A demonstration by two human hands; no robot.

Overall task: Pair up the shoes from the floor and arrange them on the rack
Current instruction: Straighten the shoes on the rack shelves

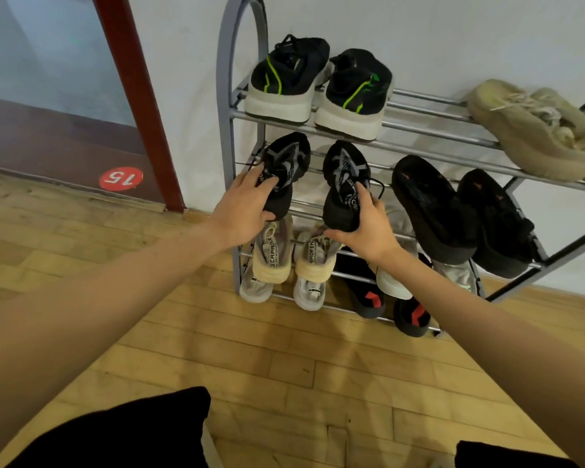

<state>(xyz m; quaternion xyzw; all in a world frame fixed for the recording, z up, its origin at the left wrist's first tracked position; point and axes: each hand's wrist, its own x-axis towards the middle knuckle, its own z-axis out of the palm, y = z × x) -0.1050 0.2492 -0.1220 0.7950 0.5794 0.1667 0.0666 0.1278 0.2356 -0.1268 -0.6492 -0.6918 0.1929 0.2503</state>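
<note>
Two black knit shoes with grey cross marks are being set on the second shelf of the grey metal shoe rack (228,96), toes toward the wall. The left shoe (286,163) is held at its heel by the left hand (240,211), with the thumb under the heel and the fingers curled over the top. The right shoe (345,184) is held the same way by the right hand (368,231). So each grip is pinched on a shoe heel, not spread.

The two shoes are near each other but apart, with a gap between them. A pair of black shoes with green stripes (321,82) is seen on the top shelf, and a tan shoe (534,130) lies further right. Two black shoes with thick soles (463,214) rest beside the held pair. Cream shoes (291,255) are seen on the shelf below.

The shelves are made only of thin bars. If a shoe is let go before its sole lies across two bars, it could tip and slip through, down onto the cream shoes. The right shoe could also be bumped against the black shoes beside it. No shoes are seen on the wooden floor (250,383), so the task looks nearly done.
</note>
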